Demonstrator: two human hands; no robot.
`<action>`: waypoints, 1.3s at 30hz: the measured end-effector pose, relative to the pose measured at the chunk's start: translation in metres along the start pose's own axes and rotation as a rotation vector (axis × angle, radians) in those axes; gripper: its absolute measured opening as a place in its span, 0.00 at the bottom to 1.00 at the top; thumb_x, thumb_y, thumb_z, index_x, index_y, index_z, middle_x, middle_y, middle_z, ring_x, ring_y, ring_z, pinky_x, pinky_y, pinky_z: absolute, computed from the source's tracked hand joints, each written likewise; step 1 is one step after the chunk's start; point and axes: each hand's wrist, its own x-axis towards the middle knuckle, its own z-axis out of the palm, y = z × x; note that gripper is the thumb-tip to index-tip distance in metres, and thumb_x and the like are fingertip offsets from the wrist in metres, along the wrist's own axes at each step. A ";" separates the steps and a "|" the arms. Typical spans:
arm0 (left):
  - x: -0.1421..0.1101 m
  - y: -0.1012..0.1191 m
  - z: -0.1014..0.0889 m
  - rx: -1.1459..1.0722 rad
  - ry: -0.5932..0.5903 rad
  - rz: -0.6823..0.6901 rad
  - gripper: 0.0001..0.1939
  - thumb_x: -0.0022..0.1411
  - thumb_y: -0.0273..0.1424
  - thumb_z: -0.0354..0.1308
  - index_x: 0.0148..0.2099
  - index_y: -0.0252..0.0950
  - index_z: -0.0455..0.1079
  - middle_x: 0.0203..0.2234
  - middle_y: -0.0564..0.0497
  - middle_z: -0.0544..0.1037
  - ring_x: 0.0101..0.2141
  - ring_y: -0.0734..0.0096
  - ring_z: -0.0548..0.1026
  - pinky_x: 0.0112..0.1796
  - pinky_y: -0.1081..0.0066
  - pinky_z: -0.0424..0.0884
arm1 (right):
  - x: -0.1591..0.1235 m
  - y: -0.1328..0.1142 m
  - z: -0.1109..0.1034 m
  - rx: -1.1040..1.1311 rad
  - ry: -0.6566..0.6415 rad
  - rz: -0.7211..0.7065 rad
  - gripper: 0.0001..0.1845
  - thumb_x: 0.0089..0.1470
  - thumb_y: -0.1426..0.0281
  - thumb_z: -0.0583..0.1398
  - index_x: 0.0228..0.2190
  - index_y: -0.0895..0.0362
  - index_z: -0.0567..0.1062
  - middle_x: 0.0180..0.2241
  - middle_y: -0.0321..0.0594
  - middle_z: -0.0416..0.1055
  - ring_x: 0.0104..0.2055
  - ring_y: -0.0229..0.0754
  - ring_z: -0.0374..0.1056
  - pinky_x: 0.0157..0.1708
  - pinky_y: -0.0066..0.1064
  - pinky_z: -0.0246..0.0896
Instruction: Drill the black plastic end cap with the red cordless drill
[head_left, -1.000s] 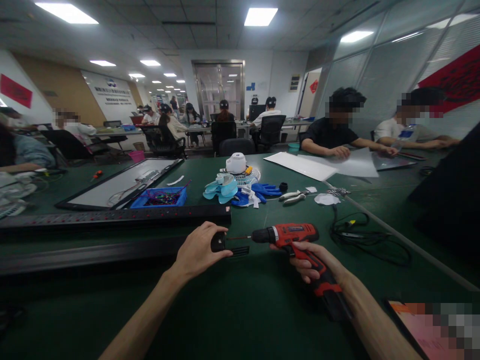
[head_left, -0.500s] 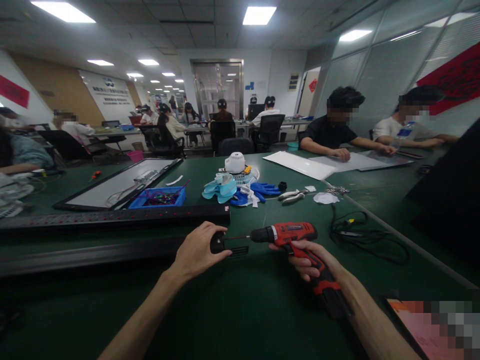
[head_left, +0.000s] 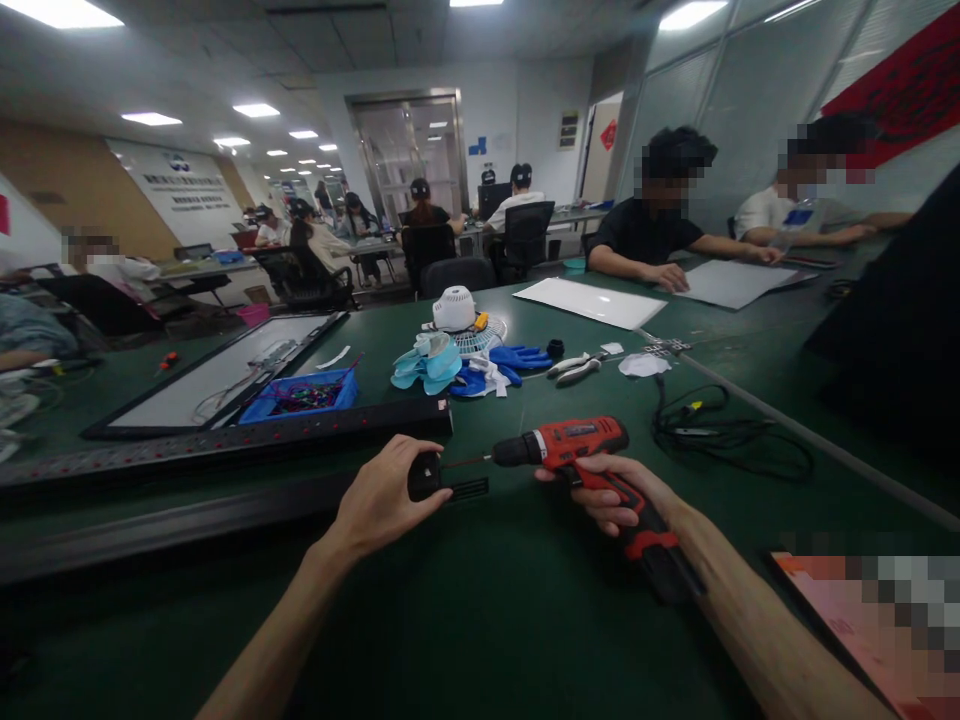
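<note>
My right hand [head_left: 619,495] grips the handle of a red and black cordless drill [head_left: 581,455], held level and pointing left. Its thin bit reaches the end of a small black part [head_left: 425,476] that my left hand [head_left: 382,495] pinches between thumb and fingers. The part sits at the right end of a long black bar [head_left: 180,510] lying across the green table [head_left: 480,620].
A second long black strip [head_left: 247,435] lies behind the bar. Beyond it are a flat panel [head_left: 217,375], a blue tray [head_left: 300,393], blue gloves and fan parts [head_left: 457,355], pliers [head_left: 574,367] and a black cable [head_left: 720,430]. Other people sit at the far right and at tables behind.
The view has tilted up slightly, so everything sits lower-left in the frame. Both hands keep the same hold, drill bit still against the black part.
</note>
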 end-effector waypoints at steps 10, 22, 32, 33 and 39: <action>0.001 -0.002 0.000 0.009 -0.013 -0.001 0.26 0.62 0.43 0.65 0.60 0.44 0.68 0.53 0.47 0.74 0.51 0.56 0.75 0.50 0.56 0.75 | 0.006 0.000 -0.006 0.019 -0.061 0.005 0.19 0.64 0.66 0.59 0.50 0.68 0.73 0.18 0.28 0.64 0.13 0.30 0.59 0.24 0.26 0.74; 0.002 -0.001 0.000 0.026 -0.032 -0.020 0.25 0.62 0.43 0.65 0.58 0.44 0.68 0.53 0.48 0.74 0.51 0.58 0.75 0.51 0.58 0.74 | 0.007 0.001 -0.003 0.004 -0.049 0.021 0.11 0.63 0.64 0.61 0.37 0.61 0.71 0.18 0.26 0.62 0.13 0.29 0.56 0.24 0.26 0.75; 0.001 -0.001 0.001 0.021 -0.016 -0.023 0.25 0.61 0.44 0.66 0.58 0.43 0.68 0.52 0.48 0.75 0.49 0.58 0.76 0.49 0.58 0.75 | 0.006 0.002 -0.004 0.020 -0.018 0.028 0.12 0.63 0.64 0.62 0.36 0.61 0.71 0.18 0.25 0.62 0.13 0.29 0.58 0.23 0.26 0.75; 0.001 -0.002 0.001 0.020 -0.014 -0.023 0.25 0.61 0.44 0.66 0.58 0.43 0.69 0.52 0.48 0.75 0.49 0.58 0.76 0.49 0.58 0.75 | 0.006 0.002 -0.004 0.022 -0.020 0.031 0.12 0.63 0.64 0.62 0.36 0.61 0.71 0.18 0.26 0.62 0.13 0.29 0.58 0.23 0.26 0.75; 0.001 -0.001 0.001 0.011 -0.021 -0.023 0.25 0.61 0.43 0.66 0.58 0.43 0.68 0.52 0.48 0.74 0.49 0.59 0.76 0.49 0.59 0.75 | 0.007 0.002 -0.005 0.006 0.001 0.031 0.12 0.61 0.64 0.63 0.35 0.60 0.71 0.17 0.26 0.62 0.12 0.29 0.57 0.22 0.25 0.74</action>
